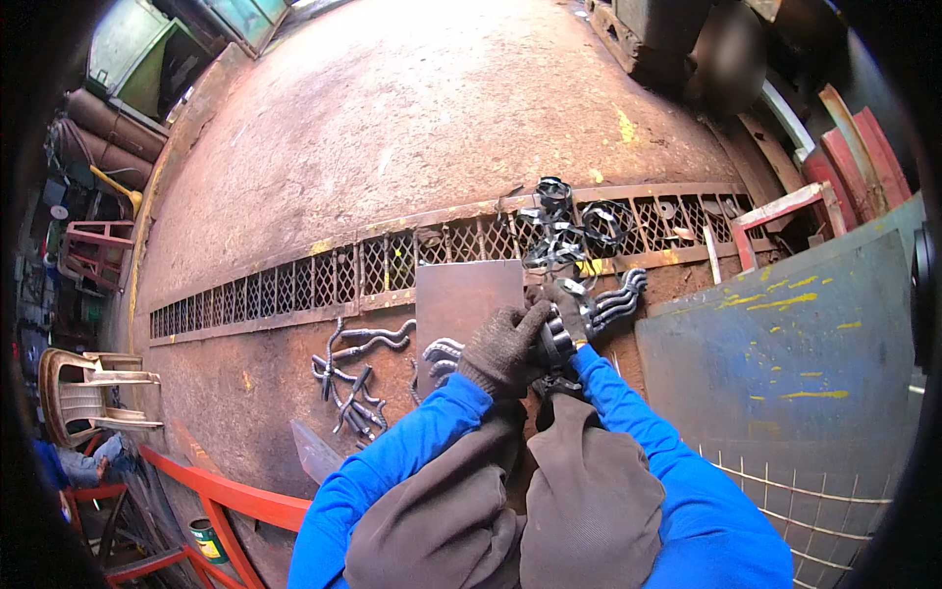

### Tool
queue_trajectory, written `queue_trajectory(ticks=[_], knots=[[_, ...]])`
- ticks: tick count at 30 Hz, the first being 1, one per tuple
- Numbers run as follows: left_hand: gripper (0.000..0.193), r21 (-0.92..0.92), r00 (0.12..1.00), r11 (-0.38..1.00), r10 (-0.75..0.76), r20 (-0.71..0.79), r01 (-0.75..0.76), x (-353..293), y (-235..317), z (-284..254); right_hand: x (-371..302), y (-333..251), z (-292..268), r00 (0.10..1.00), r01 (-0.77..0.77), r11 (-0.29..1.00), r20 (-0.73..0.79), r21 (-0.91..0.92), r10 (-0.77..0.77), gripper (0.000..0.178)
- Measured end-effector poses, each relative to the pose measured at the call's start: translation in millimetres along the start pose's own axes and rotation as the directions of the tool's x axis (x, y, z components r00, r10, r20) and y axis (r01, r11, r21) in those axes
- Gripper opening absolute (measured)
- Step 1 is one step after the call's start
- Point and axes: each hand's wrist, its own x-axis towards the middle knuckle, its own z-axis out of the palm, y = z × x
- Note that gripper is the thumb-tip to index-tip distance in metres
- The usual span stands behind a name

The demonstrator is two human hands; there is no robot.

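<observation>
Both my hands wear dark knit gloves and meet in front of my knees. My left hand (502,346) is closed, its fingers curled over a bundle of bent metal rods (616,300). Curved rod ends also stick out to the left of that glove. Close against it, my right hand (567,312) has its fingers bent inward; what they pinch is hidden. A dark, ribbed part (556,342) shows between the two gloves. Just beyond the hands lies a flat brown metal plate (471,290). Loose black straps (559,231) are heaped past the right hand.
Loose bent rods (358,378) lie on the floor to the left. A metal floor grate (392,263) crosses ahead. A large grey sheet (785,344) leans at right beside a wire mesh (805,510). A red rail (240,491) and a plastic chair (93,398) stand left.
</observation>
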Motion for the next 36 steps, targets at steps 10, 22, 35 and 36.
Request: queue_trajectory(ticks=[10, 22, 35, 36], knots=[[0.077, 0.023, 0.988, 0.993, -0.11, -0.105, 0.113, -4, 5, -4, -101, -78, -16, 0.973, -0.226, 0.974, -0.046, -0.008, 0.225, 0.034], [0.066, -0.038, 0.719, 0.759, -0.631, -0.293, 0.65, 45, 30, -24, -90, -113, -34, 0.967, 0.212, 0.941, 0.198, -0.265, -0.162, 0.033], [0.037, 0.534, 0.999, 0.845, 0.01, -0.034, 0.009, 25, 8, -1, -104, -223, -79, 0.939, -0.23, 0.941, 0.198, -0.249, 0.282, 0.027], [0.034, 0.469, 0.993, 0.876, 0.082, 0.082, -0.111, 29, 3, -2, -103, -221, -81, 0.952, -0.168, 0.953, 0.211, -0.25, 0.224, 0.032]])
